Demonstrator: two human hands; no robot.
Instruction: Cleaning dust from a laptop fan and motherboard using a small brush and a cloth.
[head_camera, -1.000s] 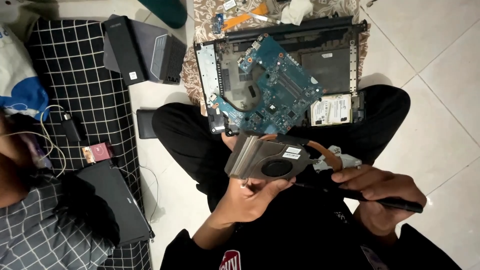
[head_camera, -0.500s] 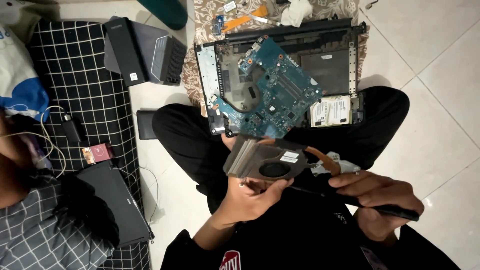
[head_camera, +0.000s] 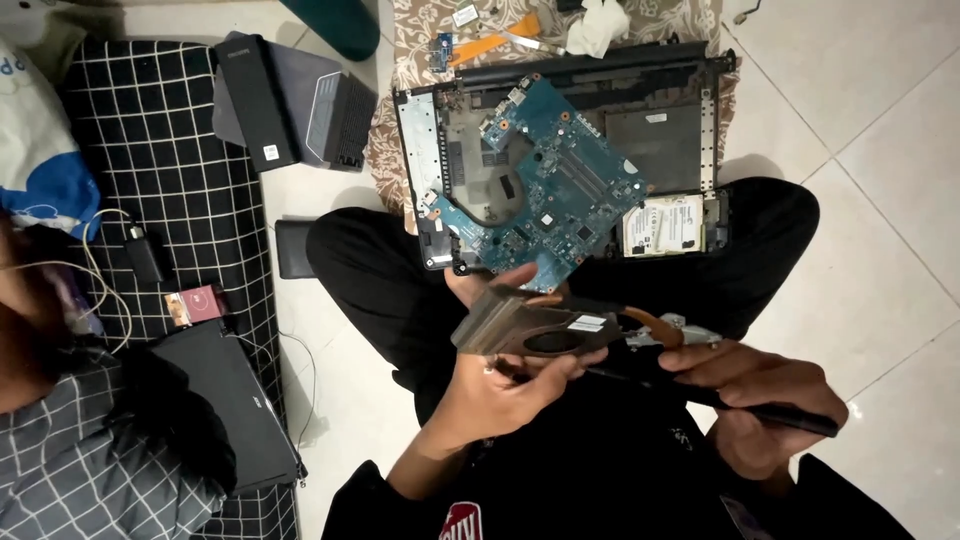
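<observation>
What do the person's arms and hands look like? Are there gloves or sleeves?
No gloves: the left hand and the right hand are both bare. The left forearm is bare too, with no watch or rings that show. A black top covers the upper arms, so the sleeves look short.

A: We've got one view only, head-worn, looking steeply down over our own lap to the tiled floor (head_camera: 880, 150).

B: Which way, how near?

A: Facing forward and down. Left hand (head_camera: 500, 385) and right hand (head_camera: 760, 400) sit close, low in frame; the opened laptop base (head_camera: 680, 150) lies just past our knees, upper centre. No second view, so nothing is shared.
</observation>
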